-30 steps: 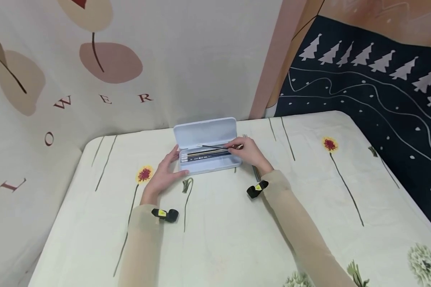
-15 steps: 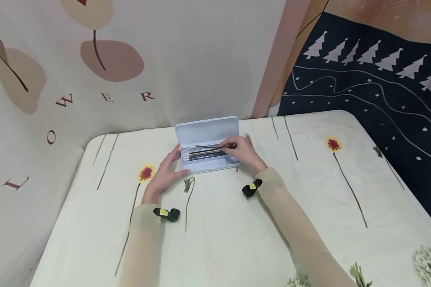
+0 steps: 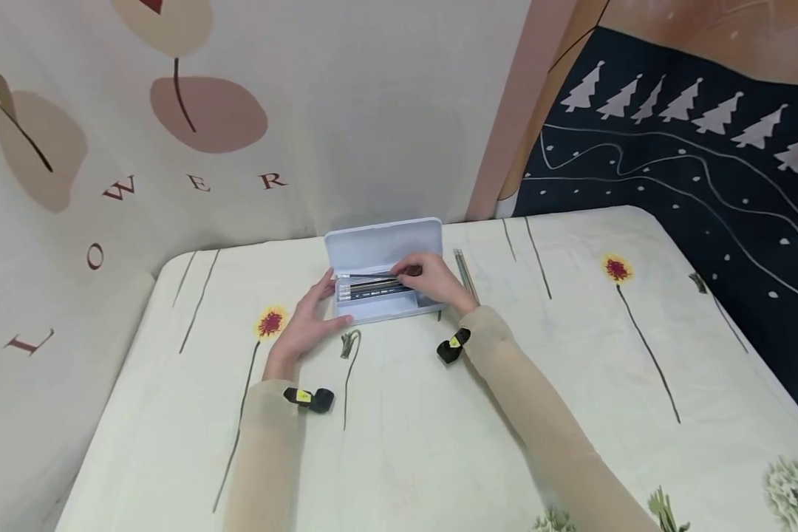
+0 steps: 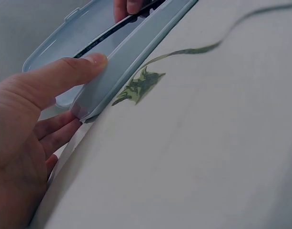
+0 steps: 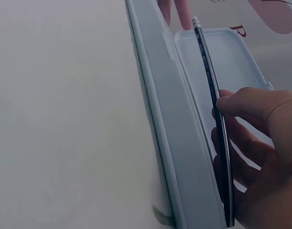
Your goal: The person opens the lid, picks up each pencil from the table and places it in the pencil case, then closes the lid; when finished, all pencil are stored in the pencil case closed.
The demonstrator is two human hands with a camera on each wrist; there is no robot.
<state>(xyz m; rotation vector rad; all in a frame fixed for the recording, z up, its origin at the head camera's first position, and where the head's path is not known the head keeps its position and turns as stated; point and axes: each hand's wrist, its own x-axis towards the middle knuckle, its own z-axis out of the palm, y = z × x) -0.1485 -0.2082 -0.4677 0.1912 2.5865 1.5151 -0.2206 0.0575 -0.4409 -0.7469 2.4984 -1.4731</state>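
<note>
A pale blue pencil case (image 3: 386, 247) lies on the cloth with its lid raised at the back. Several dark pencils (image 3: 372, 288) lie side by side in it. My left hand (image 3: 304, 325) holds the case's left end, thumb (image 4: 84, 67) on the front wall and fingers around the corner. Over the case, my right hand (image 3: 432, 278) pinches a dark pencil (image 5: 210, 76) between thumb and fingers. Its pale end points left, and it lies above the back of the pencil row. Whether it touches the case floor I cannot tell.
A few loose pencils (image 3: 465, 275) lie on the table just right of the case. The flower-print tablecloth (image 3: 399, 436) covers the table. Behind stands a hanging cloth (image 3: 386, 111), and a dark tree-print cloth (image 3: 638, 170) hangs at the right.
My right hand has moved left and slightly down with the pencil, which now lies closer to the row in the case. The left hand stays on the case's end.
</note>
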